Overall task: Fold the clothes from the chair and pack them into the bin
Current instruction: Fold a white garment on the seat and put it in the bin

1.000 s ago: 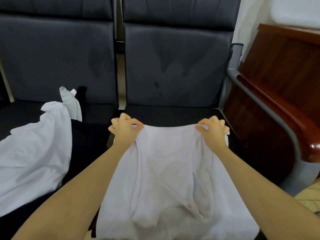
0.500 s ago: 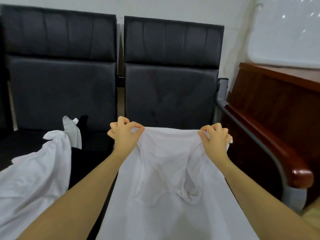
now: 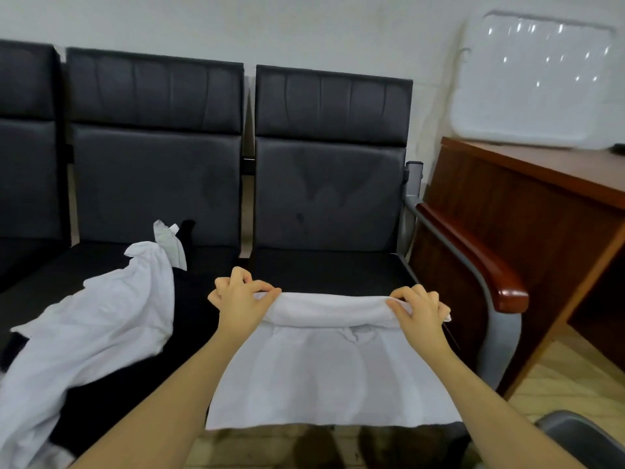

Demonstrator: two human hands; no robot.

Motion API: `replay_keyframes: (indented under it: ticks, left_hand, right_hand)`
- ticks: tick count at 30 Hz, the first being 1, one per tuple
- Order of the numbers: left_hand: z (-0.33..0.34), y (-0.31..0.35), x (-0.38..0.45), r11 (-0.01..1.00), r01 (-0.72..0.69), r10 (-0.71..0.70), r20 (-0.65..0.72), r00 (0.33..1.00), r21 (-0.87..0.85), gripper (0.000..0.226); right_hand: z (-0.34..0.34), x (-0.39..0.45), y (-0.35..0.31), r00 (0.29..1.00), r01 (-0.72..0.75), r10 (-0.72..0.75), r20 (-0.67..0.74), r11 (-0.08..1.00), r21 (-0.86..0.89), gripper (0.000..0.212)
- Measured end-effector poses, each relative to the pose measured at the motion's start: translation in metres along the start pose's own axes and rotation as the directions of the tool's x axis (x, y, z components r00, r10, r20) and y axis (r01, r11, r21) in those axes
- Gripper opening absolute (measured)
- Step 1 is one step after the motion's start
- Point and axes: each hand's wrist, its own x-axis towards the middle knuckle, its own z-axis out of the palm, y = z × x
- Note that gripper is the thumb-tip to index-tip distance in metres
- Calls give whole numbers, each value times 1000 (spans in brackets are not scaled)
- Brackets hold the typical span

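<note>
This looks like an office or waiting room. A row of black padded seats (image 3: 328, 184), joined side by side on a grey metal frame with a wood-capped armrest (image 3: 473, 255), stands against a plain pale wall (image 3: 304, 25), the kind of bench seating found in lobbies. A dark reddish wooden desk (image 3: 527, 204) stands just beside it on a light wood-patterned floor (image 3: 575, 377). A whitish, blurred object on the desk (image 3: 531, 79) may be a plastic container.

A plain white wall (image 3: 304, 25) stands behind. A brown wooden desk (image 3: 527, 211) (with a dark top) is at the right, on a pale wooden floor (image 3: 575, 377).
</note>
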Motion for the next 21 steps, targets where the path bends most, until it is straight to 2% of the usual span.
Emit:
replay_keyframes:
  ticks: [5, 9, 12, 14, 16, 18, 21]
  left_hand:
    - [-5, -13, -42, 997, 1, -4, 46, 999, 76, 16]
    - [0, -31, -73, 996, -22, 23, -5, 1000, 88, 20]
    - [5, -42, -94, 987, -63, 72, -62, 995, 148, 36]
    - [7, -47, -106, 977, -67, 76, -34, 997, 202, 49]
    - [10, -50, -110, 946, -109, 92, 69, 993, 306, 54]
    - [14, -48, -109, 902, -189, 100, 238, 966, 387, 56]
    - [26, -44, -105, 882, -274, 54, 495, 867, 383, 59]
  right_hand:
    - [-6, -41, 8, 997, -33, 33, 71, 999, -7, 8]
    - [-6, -67, 17, 991, -42, 48, 125, 998, -53, 10]
    - [-8, -82, 22, 985, -44, 61, 165, 994, -103, 14]
    - [-7, -89, 21, 977, -61, 90, 194, 987, -151, 20]
    - [-3, -91, 19, 965, -62, 115, 236, 973, -222, 28]
    - [7, -89, 16, 937, -32, 133, 324, 954, -299, 38]
    - [28, -91, 16, 834, 16, 155, 530, 953, -303, 56]
